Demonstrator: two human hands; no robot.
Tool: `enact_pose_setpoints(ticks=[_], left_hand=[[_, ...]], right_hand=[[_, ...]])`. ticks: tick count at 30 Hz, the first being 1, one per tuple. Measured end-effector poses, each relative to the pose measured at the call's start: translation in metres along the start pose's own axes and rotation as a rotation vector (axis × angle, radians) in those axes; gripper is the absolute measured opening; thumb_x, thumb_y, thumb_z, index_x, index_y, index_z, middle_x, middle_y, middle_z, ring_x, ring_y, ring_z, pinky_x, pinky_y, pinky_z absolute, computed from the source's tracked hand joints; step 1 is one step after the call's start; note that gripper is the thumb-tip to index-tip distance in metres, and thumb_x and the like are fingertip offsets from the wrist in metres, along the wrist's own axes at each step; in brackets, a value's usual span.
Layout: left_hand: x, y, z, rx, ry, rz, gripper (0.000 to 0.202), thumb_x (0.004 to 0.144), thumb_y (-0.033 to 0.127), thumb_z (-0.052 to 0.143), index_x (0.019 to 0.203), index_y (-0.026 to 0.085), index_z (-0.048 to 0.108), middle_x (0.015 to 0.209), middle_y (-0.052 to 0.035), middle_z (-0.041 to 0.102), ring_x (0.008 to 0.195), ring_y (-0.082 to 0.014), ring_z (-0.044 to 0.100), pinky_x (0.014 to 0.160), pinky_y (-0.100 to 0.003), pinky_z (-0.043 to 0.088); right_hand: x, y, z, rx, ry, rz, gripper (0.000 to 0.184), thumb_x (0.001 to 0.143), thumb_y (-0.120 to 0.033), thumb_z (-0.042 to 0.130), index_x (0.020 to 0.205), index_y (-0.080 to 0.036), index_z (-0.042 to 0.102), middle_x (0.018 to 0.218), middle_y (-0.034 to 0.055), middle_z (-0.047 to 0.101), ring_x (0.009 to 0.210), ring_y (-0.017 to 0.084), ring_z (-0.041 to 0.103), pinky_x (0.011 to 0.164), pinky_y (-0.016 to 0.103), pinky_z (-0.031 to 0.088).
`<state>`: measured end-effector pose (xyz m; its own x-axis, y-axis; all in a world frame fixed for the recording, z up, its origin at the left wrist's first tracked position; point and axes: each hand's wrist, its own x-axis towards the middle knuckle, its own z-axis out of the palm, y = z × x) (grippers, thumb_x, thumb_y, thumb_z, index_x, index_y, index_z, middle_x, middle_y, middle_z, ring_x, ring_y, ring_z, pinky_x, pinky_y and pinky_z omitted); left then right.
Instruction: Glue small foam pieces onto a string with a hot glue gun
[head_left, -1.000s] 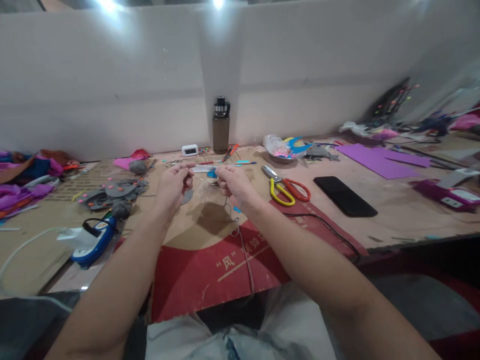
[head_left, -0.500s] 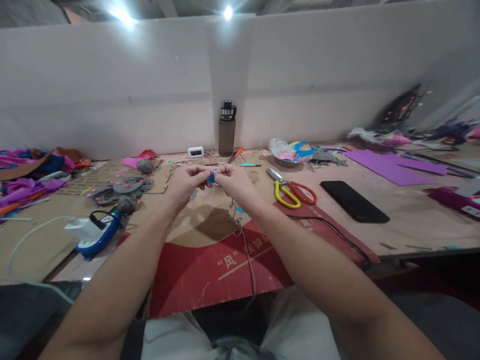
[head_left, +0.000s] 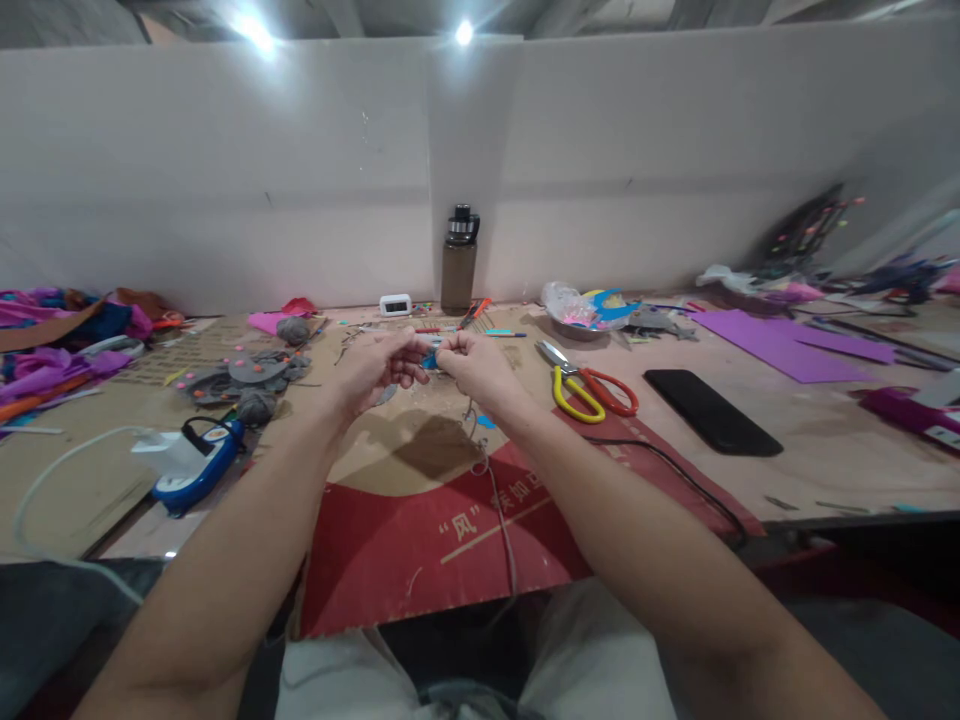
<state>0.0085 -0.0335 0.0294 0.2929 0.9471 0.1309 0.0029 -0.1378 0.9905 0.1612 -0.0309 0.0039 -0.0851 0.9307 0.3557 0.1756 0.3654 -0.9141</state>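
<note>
My left hand [head_left: 379, 368] and my right hand [head_left: 476, 367] are held together above the cardboard sheet [head_left: 420, 520], fingers pinched. Between their fingertips shows a small blue piece [head_left: 429, 361]. A thin grey cord [head_left: 487, 470] hangs from under my right hand and trails toward me across the cardboard. Most of the blue piece is hidden by my fingers.
Yellow-and-red scissors [head_left: 589, 390] and a black phone [head_left: 712, 411] lie to the right. A blue glue gun [head_left: 196, 468] with a white cable sits left. Grey felt pieces [head_left: 247, 375], a brown bottle [head_left: 458, 262], a small white clock [head_left: 394, 304] and purple sheets [head_left: 780, 343] lie further off.
My hands, spread apart a second ago with a pale strip between them, have come together around the small blue piece. The view has shifted slightly.
</note>
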Motion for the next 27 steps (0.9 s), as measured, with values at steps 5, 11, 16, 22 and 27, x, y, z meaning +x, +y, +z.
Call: enact_pose_setpoints(ticks=[5,11,16,22,27], left_hand=[[-0.002,0.001,-0.001,0.114,-0.039,0.000,0.025,0.070,0.033,0.067,0.082,0.012,0.068,0.065,-0.0080,0.067,0.058,-0.0145,0.064,0.050,-0.022,0.048],[-0.003,0.003,0.002,0.302,0.054,0.075,0.018,0.071,0.029,0.065,0.075,0.012,0.066,0.056,-0.0060,0.065,0.048,-0.0128,0.060,0.043,-0.020,0.044],[-0.001,0.003,0.003,0.298,0.225,0.124,0.014,0.073,0.025,0.062,0.075,0.011,0.064,0.054,-0.0051,0.063,0.040,-0.0090,0.053,0.038,-0.019,0.036],[0.006,-0.007,-0.004,0.106,0.230,0.085,0.020,0.069,0.030,0.066,0.075,0.012,0.063,0.065,-0.0054,0.064,0.053,-0.0115,0.061,0.039,-0.016,0.034],[0.009,-0.012,-0.001,-0.071,0.265,-0.028,0.017,0.064,0.025,0.069,0.072,0.012,0.061,0.060,-0.0011,0.058,0.050,-0.0072,0.055,0.036,-0.014,0.028]], right_hand=[[0.000,0.002,-0.001,-0.043,-0.026,-0.030,0.010,0.067,-0.027,0.053,0.064,-0.018,0.051,0.056,-0.0039,0.048,0.050,0.008,0.039,0.048,0.022,0.029],[-0.003,0.002,0.003,-0.081,-0.034,-0.114,0.012,0.073,-0.029,0.052,0.075,-0.017,0.051,0.059,-0.0049,0.048,0.053,0.008,0.041,0.049,0.021,0.029],[-0.004,0.003,0.005,-0.069,-0.003,-0.154,0.017,0.079,-0.032,0.049,0.089,-0.018,0.048,0.061,-0.0061,0.047,0.055,0.009,0.043,0.052,0.022,0.031],[-0.004,0.006,0.006,-0.097,0.003,-0.189,0.014,0.083,-0.030,0.045,0.077,-0.018,0.048,0.064,-0.0046,0.046,0.058,0.009,0.042,0.057,0.023,0.033],[-0.006,0.002,0.002,-0.160,0.093,-0.245,0.018,0.077,-0.020,0.050,0.095,-0.020,0.047,0.072,-0.0038,0.045,0.064,0.011,0.045,0.061,0.024,0.037]])
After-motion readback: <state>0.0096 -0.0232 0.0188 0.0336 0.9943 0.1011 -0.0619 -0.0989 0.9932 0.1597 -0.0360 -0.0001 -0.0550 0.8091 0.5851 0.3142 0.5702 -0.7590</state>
